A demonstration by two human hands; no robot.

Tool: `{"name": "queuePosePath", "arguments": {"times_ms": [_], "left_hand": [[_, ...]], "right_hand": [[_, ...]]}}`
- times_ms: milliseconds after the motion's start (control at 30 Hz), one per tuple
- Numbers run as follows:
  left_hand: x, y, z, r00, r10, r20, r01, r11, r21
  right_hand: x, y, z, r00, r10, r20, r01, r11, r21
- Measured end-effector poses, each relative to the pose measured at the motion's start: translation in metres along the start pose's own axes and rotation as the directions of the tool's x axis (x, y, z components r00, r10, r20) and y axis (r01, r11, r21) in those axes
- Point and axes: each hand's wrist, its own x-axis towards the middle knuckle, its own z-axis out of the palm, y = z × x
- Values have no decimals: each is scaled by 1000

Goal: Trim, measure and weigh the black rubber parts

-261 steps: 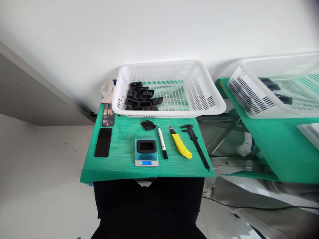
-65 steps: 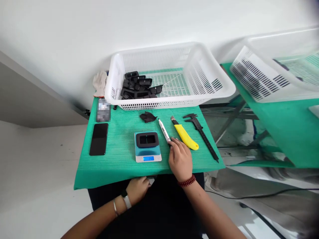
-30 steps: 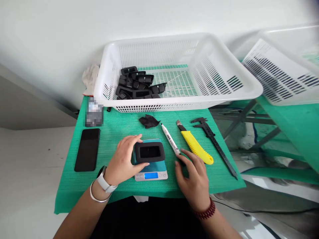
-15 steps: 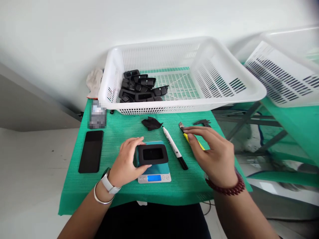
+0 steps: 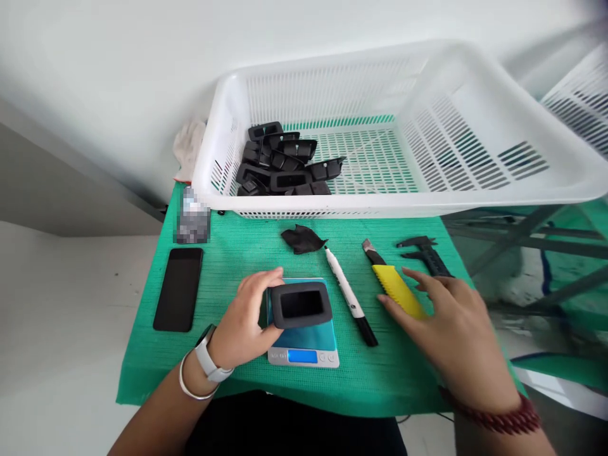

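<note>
Between the thumb and fingers of my left hand (image 5: pixel 247 316) is a black rectangular plastic frame (image 5: pixel 280 307), gripped at its left end. The frame is over a small digital scale (image 5: pixel 327 342) with a lit blue display; I cannot tell whether it rests on the pan. My right hand (image 5: pixel 456 335) is over the right side of the table, thumb and fingers apart, around a yellow utility knife (image 5: pixel 396 288). Nothing is gripped in it. A black caliper (image 5: pixel 427 253) lies just beyond its fingers, and a white marker with a black cap (image 5: pixel 349 291) lies between scale and knife.
A white plastic basket (image 5: pixel 380 204) at the back holds several black plastic parts (image 5: pixel 285 158). A black scrap (image 5: pixel 303 239) lies before it. At left are a phone (image 5: pixel 178 290), a blurred packet (image 5: pixel 192 218) and a glove (image 5: pixel 187 149). Green mesh covers the table (image 5: pixel 228 253).
My right hand has moved right and nearer to me, its fingers spreading from over the knife's upper part. My left hand keeps the black frame at the scale. The view has shifted slightly.
</note>
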Motion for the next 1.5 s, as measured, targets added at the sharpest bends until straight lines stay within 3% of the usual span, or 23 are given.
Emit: {"name": "queuePosePath", "arguments": {"times_ms": [100, 200, 333, 533, 667, 767, 900, 1033, 1133, 1233, 1367, 1500], "left_hand": [[0, 0, -1, 995, -16, -98, -8, 971, -239], [3, -2, -6, 971, -125, -203, 21, 893, -450], [7, -11, -15, 881, -336, -335, 67, 788, -612], [5, -16, -25, 783, -492, -379, 93, 696, -712], [-3, -14, -52, 803, -484, -348, 184, 757, -627], [-11, -23, -86, 834, -508, -213, 271, 715, -645], [-10, -47, -130, 792, -610, -23, 501, 671, -546], [13, -63, -159, 730, -676, 106, 641, 622, -450], [34, -68, -170, 671, -726, 148, 717, 585, -379], [48, -71, -173, 644, -755, 121, 748, 589, -307], [56, -73, -174, 636, -765, 98, 756, 594, -274], [58, -63, -177, 689, -720, 89, 706, 637, -310]], "right_hand": [[-4, 4, 2, 997, -2, 81, -1, 999, 35], [-4, 4, -2, 996, -8, 92, 5, 999, 36], [-9, 6, -10, 999, -25, 24, 23, 995, 98], [-16, 10, -24, 995, -46, -84, 65, 969, 238], [-17, 5, -29, 993, -78, -87, 100, 952, 289], [-18, -2, -28, 994, -104, -26, 107, 936, 336], [-14, -14, -23, 987, -158, 11, 141, 907, 396], [0, -26, -23, 981, -194, -10, 177, 875, 450], [13, -35, -26, 977, -210, -27, 197, 855, 480], [26, -43, -31, 969, -244, -34, 227, 833, 504], [43, -53, -35, 950, -310, -40, 283, 800, 528], [60, -66, -34, 931, -364, -33, 321, 773, 547]]}}
